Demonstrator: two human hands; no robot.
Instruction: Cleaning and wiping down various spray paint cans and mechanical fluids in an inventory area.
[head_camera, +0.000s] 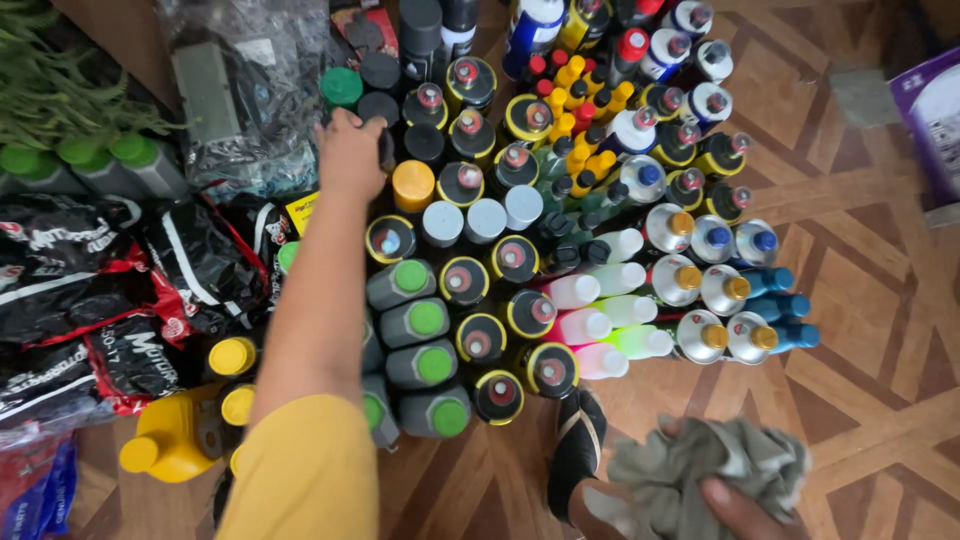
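Note:
My left hand reaches far forward over a crowd of bottles and cans standing on the floor. Its fingers are closed around a dark-capped can in the back rows, next to an orange-capped can. My right hand is low at the bottom right, gripping a crumpled grey-green rag. A yellow sleeve covers my left upper arm. Grey bottles with green caps stand just right of my forearm.
Black and red pouches lie at the left, with yellow jugs below them. Pink and pale bottles, silver cans and blue bottles lie right of centre. Patterned wooden floor stretches right. A black sandal sits near the rag.

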